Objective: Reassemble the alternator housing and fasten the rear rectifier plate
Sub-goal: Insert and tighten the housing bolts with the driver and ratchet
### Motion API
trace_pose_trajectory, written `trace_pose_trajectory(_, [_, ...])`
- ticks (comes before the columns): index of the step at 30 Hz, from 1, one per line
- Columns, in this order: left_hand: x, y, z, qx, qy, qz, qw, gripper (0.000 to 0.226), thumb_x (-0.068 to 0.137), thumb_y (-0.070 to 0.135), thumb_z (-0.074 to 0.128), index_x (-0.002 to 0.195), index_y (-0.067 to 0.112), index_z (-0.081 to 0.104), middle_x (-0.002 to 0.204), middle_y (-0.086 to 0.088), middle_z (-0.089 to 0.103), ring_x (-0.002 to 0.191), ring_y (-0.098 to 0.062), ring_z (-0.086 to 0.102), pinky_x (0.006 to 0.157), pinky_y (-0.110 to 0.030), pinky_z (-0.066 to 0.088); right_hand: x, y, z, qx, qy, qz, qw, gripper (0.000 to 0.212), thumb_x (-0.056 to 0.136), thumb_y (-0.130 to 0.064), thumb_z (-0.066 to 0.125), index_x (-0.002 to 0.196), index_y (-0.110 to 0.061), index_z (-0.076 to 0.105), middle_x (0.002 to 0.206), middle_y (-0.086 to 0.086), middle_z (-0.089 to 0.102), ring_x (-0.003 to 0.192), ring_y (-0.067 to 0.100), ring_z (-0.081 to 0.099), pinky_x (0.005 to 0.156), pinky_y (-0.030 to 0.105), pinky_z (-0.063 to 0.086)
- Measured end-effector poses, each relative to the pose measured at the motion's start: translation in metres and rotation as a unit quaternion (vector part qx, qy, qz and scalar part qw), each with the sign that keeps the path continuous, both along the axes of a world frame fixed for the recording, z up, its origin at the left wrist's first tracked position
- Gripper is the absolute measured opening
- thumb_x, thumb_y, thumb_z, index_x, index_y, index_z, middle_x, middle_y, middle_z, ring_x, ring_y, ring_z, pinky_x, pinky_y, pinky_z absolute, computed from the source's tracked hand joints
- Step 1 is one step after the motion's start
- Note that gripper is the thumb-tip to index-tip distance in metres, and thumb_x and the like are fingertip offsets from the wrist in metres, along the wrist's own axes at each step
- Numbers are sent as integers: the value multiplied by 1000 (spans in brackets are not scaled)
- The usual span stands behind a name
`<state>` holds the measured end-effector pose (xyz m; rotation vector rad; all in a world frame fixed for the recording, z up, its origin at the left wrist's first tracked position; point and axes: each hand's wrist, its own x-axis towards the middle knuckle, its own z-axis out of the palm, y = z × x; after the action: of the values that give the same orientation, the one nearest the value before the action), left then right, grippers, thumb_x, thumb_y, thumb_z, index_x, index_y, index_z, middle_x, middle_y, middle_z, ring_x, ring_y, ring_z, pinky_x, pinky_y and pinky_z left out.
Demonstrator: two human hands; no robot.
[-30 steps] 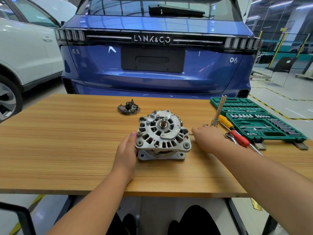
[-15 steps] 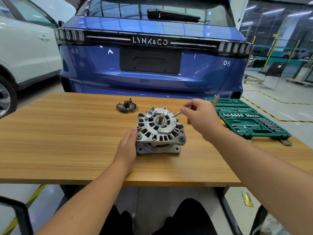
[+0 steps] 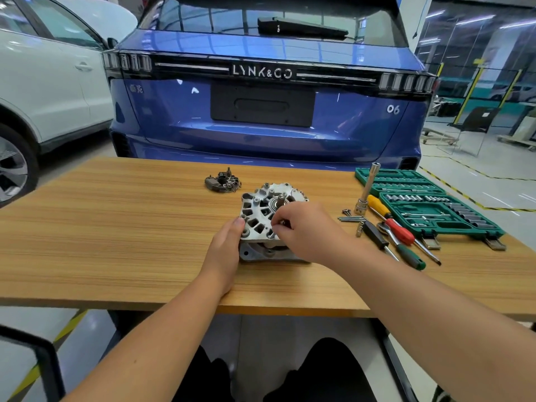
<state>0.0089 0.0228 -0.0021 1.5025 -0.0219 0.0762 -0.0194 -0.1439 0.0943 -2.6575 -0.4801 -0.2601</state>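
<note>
One bench, one alternator housing, one rectifier plate, one socket case, two cars, one left hand and one right hand are counted.

Wooden table bears alternator housing; rectifier plate; green socket case; screwdrivers.
</note>
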Motion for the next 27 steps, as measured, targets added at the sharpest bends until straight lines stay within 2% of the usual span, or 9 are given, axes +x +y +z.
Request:
trace_pose_trajectory(2, [1, 1, 0, -6, -5, -7, 1000, 60, 77, 70, 51, 120, 31, 68, 120, 6, 70, 120, -17, 60, 111, -51, 40, 0, 2, -4, 7, -2, 21, 1000, 23, 101, -27, 56, 117, -18, 71, 101, -5, 67, 88, 9, 61, 78, 25, 53])
trace_pose_trajectory(6, [1, 1, 0, -8, -17, -13, 1000, 59, 77, 67, 55, 122, 31, 67, 119, 5, 71, 117, -17, 62, 109, -52, 43, 0, 1, -13, 31, 13, 61, 998, 28, 104, -33, 52, 120, -20, 71, 93, -17, 63, 86, 1, 58, 71, 13, 41])
trace_pose_trajectory(9, [1, 1, -1, 4, -23, -16, 1000, 64, 80, 66, 52, 128, 26, 64, 123, 2, 70, 121, -21, 61, 110, -55, 42, 3, -3, -11, 112, 91, 38, 989, 30, 104, -37, 49, 120, -26, 72, 86, -25, 64, 77, -14, 59, 65, 11, 40])
trace_pose_trajectory(11, [2, 1, -1, 11, -19, -8, 1000, 71, 78, 69, 51, 133, 25, 62, 127, 2, 68, 124, -21, 59, 111, -55, 41, 7, -5, -7, 120, 127, 18, 984, 26, 103, -37, 52, 116, -30, 73, 85, -17, 70, 67, -11, 61, 57, 15, 43])
trace_pose_trajectory(13, [2, 1, -1, 16, -14, -4, 1000, 76, 77, 72, 50, 136, 25, 59, 131, 3, 66, 127, -20, 57, 112, -54, 41, 9, -6, -4, 123, 137, 1, 983, 19, 99, -33, 59, 109, -31, 75, 85, -17, 71, 65, -6, 63, 53, 13, 44])
trace_pose_trajectory(17, [3, 1, -4, 19, -17, 2, 1000, 75, 76, 73, 52, 133, 25, 61, 125, 5, 68, 122, -16, 60, 110, -51, 43, 12, -2, -4, 104, 131, -30, 986, 6, 93, -28, 70, 96, -28, 74, 83, -13, 70, 68, 2, 60, 55, 16, 40])
trace_pose_trajectory(20, [3, 1, -5, 19, -21, 0, 1000, 68, 78, 71, 53, 128, 26, 64, 121, 5, 70, 119, -16, 61, 109, -52, 44, 13, 0, -5, 88, 126, -40, 987, 7, 92, -27, 69, 95, -26, 76, 80, -11, 70, 71, 4, 61, 55, 18, 41])
trace_pose_trajectory(24, [5, 0, -6, 21, -19, 0, 1000, 68, 77, 72, 52, 129, 29, 64, 123, 8, 69, 120, -14, 60, 109, -50, 44, 13, -1, -4, 86, 134, -52, 986, 9, 93, -26, 68, 96, -26, 77, 74, -11, 67, 57, 2, 54, 45, 13, 36])
trace_pose_trajectory(27, [4, 0, -7, 16, -20, -2, 1000, 71, 77, 73, 52, 131, 28, 62, 123, 9, 69, 122, -15, 60, 110, -47, 43, 15, 4, -4, 47, 121, -62, 990, 8, 93, -25, 67, 92, -27, 75, 76, -10, 68, 65, 5, 60, 50, 18, 40])
